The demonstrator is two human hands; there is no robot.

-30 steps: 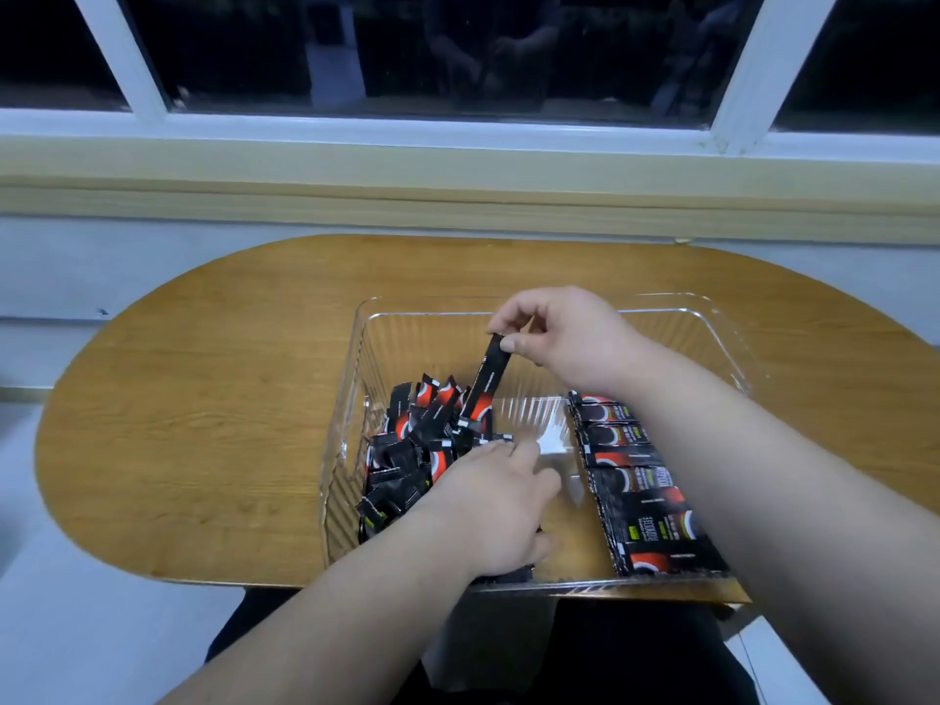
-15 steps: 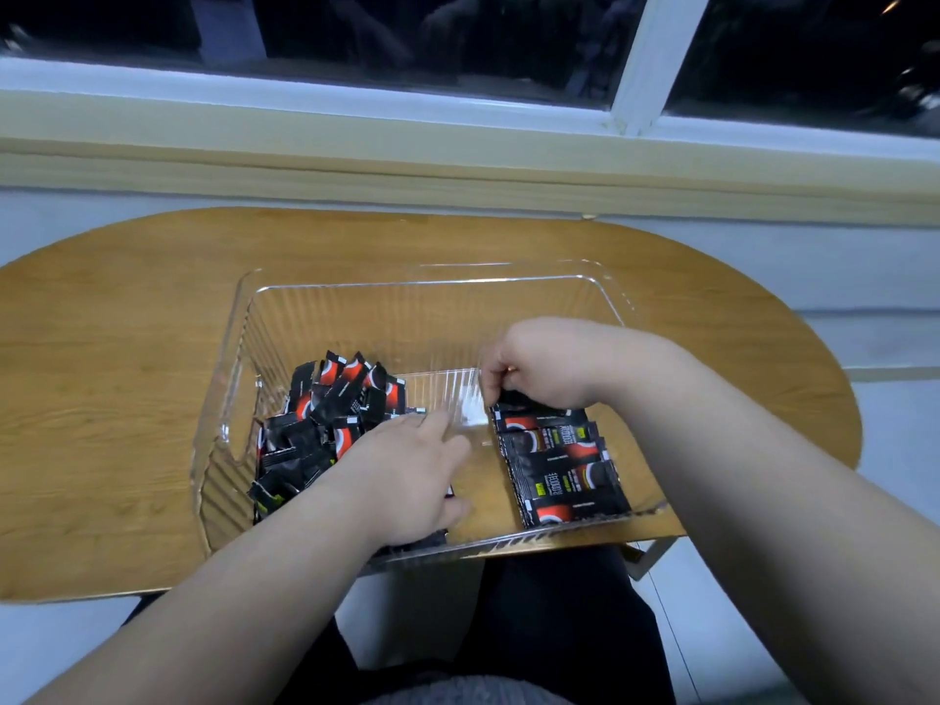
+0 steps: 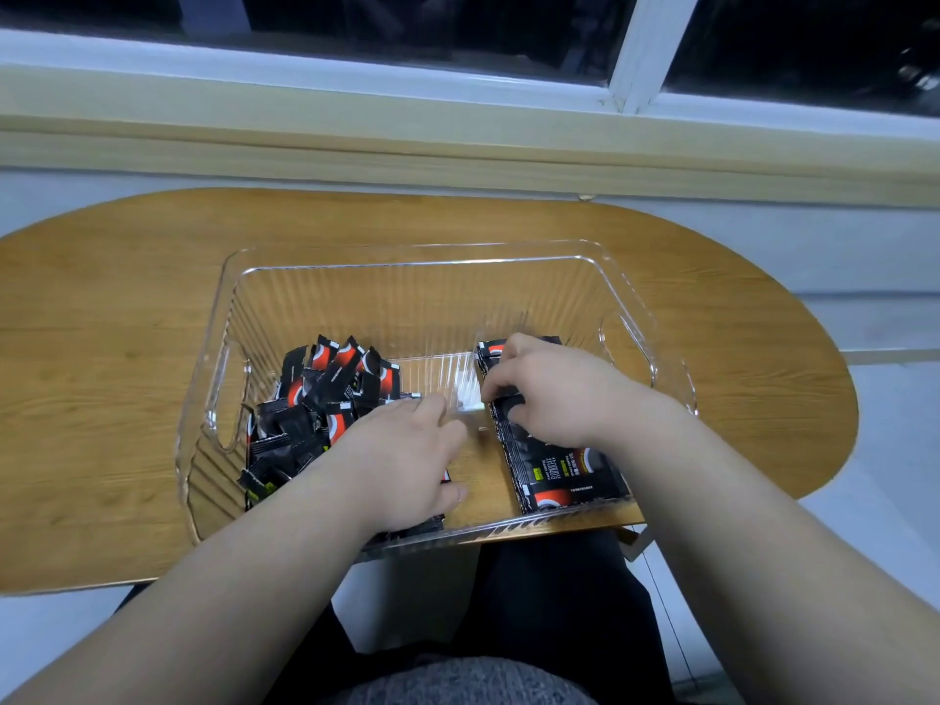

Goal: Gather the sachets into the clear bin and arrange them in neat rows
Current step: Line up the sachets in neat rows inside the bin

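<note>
The clear bin (image 3: 407, 297) stands at the near edge of the wooden table (image 3: 101, 348), and it holds a loose pile of sachets (image 3: 315, 399) against its left wall and a flat row of sachets (image 3: 564, 475) along its right wall. The left hand (image 3: 402, 460) lies palm down over the pile's near right part, fingers extended and gripping nothing. The right hand (image 3: 554, 389) rests on the row (far half), fingers curled, pinching a single sachet (image 3: 510, 402).
</note>
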